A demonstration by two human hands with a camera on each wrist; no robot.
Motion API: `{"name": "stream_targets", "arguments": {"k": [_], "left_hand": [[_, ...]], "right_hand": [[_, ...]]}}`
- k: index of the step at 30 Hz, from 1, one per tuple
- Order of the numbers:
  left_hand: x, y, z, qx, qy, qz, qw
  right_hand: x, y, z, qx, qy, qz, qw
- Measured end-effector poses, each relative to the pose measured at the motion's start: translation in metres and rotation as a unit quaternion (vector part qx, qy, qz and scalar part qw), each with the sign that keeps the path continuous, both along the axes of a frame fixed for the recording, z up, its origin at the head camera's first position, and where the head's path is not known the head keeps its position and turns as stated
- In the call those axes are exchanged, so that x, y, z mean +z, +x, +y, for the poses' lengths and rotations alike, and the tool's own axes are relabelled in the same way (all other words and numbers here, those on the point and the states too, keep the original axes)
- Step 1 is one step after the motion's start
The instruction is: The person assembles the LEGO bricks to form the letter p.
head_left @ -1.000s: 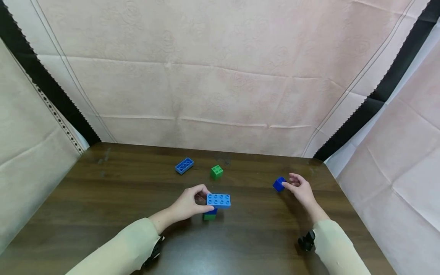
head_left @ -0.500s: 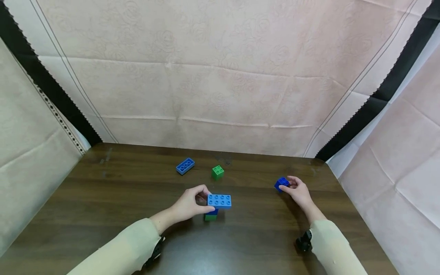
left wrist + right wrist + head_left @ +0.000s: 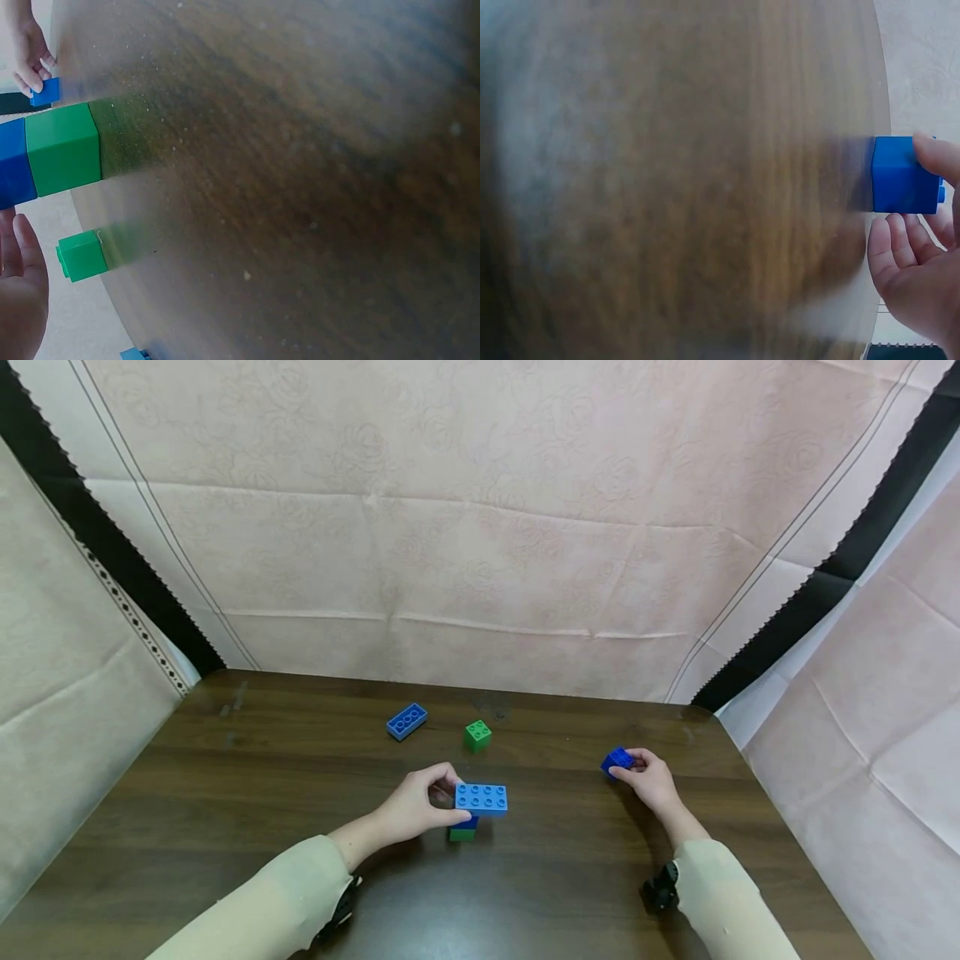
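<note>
left fingers gripping 8-stud brick, right fingers pinching block

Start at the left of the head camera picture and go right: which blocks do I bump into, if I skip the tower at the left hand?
Long blue brick → small green block → small blue block, which the right hand holds.

From above, the head view faces forward and down across the table. Both wrist views look along it, low, close and turned sideways; they share the right hand and its blue block.
</note>
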State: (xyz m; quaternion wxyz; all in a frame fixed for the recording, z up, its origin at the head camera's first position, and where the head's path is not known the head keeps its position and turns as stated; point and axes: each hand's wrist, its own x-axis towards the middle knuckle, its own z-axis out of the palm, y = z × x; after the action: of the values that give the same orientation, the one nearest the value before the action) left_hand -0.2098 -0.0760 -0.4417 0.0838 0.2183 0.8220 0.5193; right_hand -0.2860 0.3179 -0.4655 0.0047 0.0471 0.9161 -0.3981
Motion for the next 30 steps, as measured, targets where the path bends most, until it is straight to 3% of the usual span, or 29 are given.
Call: {"name": "stream_targets", "arguments": {"k": [7, 30], "left_hand": [[0.0, 0.0, 0.0, -0.003, 0.0, 0.007, 1.0], [-0.001, 0.001, 0.0, 0.002, 0.004, 0.002, 1.0]], "right_hand": [[0.005, 0.002, -0.001, 0.008, -0.001, 0.012, 1.0], [0.044, 0.011, -0.029, 0.063, -0.022, 0.055, 0.996]]}}
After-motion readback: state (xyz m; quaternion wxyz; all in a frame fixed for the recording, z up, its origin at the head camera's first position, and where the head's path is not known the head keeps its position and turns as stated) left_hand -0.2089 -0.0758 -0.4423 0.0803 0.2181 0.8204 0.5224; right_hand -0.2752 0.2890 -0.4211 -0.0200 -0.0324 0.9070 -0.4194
